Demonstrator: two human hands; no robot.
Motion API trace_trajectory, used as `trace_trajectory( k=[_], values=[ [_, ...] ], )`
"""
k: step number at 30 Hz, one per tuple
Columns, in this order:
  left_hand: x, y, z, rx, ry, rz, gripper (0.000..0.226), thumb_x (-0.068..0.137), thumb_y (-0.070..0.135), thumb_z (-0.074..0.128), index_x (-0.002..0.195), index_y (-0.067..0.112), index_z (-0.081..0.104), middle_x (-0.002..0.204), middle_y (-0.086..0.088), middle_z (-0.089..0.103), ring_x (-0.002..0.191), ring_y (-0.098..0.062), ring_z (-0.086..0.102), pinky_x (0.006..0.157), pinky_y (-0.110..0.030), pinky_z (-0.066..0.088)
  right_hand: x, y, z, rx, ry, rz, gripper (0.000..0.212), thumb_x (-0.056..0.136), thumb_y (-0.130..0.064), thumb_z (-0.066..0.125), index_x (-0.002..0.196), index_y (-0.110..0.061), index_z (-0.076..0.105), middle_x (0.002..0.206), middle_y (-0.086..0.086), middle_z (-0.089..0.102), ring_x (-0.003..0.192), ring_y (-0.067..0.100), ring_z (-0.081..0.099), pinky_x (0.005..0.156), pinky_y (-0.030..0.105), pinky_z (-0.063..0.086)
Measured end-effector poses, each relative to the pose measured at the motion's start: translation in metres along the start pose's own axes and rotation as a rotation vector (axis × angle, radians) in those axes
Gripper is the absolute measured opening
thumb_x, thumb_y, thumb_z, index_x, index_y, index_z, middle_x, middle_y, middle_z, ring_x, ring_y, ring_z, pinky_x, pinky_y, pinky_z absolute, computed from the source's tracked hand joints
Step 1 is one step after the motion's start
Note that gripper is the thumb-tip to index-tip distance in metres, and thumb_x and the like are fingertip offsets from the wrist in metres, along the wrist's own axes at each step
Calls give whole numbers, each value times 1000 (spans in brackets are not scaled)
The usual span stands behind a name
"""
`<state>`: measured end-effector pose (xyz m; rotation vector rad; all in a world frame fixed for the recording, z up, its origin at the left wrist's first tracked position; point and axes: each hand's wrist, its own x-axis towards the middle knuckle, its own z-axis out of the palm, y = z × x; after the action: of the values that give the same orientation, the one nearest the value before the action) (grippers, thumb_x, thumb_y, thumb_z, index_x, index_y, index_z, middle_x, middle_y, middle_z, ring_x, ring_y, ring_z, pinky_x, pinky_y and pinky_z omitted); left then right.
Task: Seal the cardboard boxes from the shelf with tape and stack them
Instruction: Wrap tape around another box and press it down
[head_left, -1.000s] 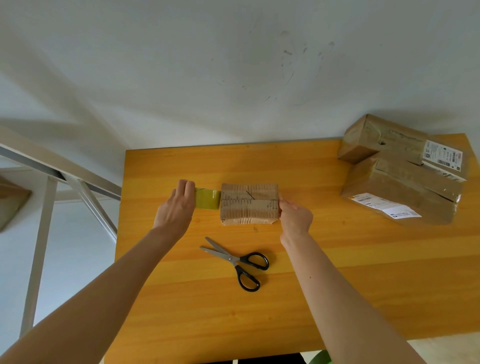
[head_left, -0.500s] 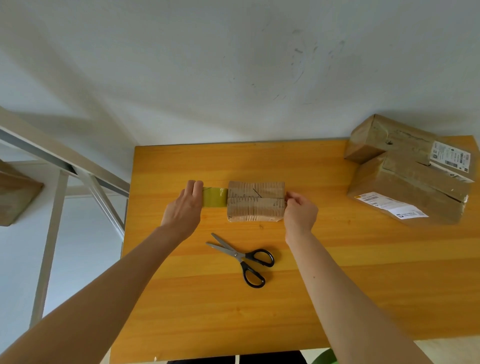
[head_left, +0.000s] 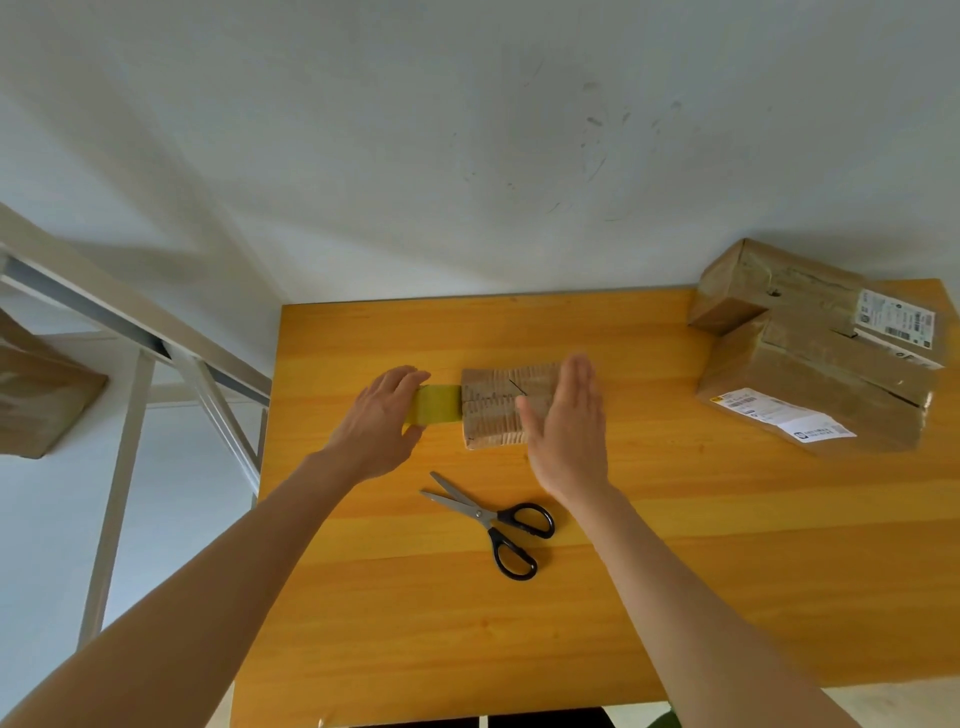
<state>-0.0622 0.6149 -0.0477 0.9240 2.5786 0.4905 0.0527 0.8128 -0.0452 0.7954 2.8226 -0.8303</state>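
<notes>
Small brown cardboard box mid-taping
Left hand grips yellow-green tape strip at its left end; right hand flat, fingers straight, over it.

Blurred right hand covers part of the box; left hand hides the tape end

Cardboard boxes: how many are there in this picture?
4. A small box at centre, an upper box stacked on a lower box at far right, and a shelf box cut off at left. Others may be hidden.
</notes>
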Motion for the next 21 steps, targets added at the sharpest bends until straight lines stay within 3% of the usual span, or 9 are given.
trace_trajectory(
  k=[3,5,7,9,11,15,21],
  values=[
    [2,2,-2,36,-17,59,64,89,26,65,144,17,35,140,-6,46,130,-27,41,109,-39,30,-3,-2,11,-262,-81,-319,79,97,-60,15,149,-17,-26,154,0,-36,141,15,-34,115,31,-19],
    [4,3,-3,72,-38,60,67,87,36,66,145,23,33,138,-3,49,132,-24,39,116,-44,15,-2,1,18,-358,-142,-398,78,98,-60,17,149,-21,-26,155,0,-35,144,16,-29,119,34,-15],
    [6,5,-4,63,-44,40,67,85,45,65,143,29,35,134,-1,53,132,-23,40,117,-47,9,-1,5,22,-416,-155,-441,74,100,-57,22,149,-24,-23,157,-1,-30,147,17,-23,121,37,-10],
    [6,5,-6,-1,-38,25,58,88,46,61,141,32,40,127,0,57,125,-23,46,111,-41,24,-1,8,24,-444,-150,-453,72,102,-53,25,149,-25,-22,158,0,-27,147,18,-20,122,39,-8],
    [7,4,-8,-34,-42,20,49,93,43,54,140,33,42,120,-2,61,116,-24,52,97,-35,38,-1,9,26,-462,-129,-464,71,103,-49,28,151,-24,-18,159,1,-24,148,19,-17,122,40,-7],
    [14,6,-11,52,-86,42,49,96,44,49,142,29,42,130,-2,59,121,-24,52,100,-35,35,2,12,25,-471,-97,-494,69,104,-42,31,150,-25,-17,159,-1,-21,150,19,-12,120,37,-8],
    [23,-2,-13,-29,-230,-101,49,94,47,50,140,30,43,136,-2,55,125,-27,48,100,-40,42,1,16,25,-475,-104,-495,69,105,-40,31,149,-26,-20,159,-2,-21,150,19,-10,122,36,-3]
  ],
)
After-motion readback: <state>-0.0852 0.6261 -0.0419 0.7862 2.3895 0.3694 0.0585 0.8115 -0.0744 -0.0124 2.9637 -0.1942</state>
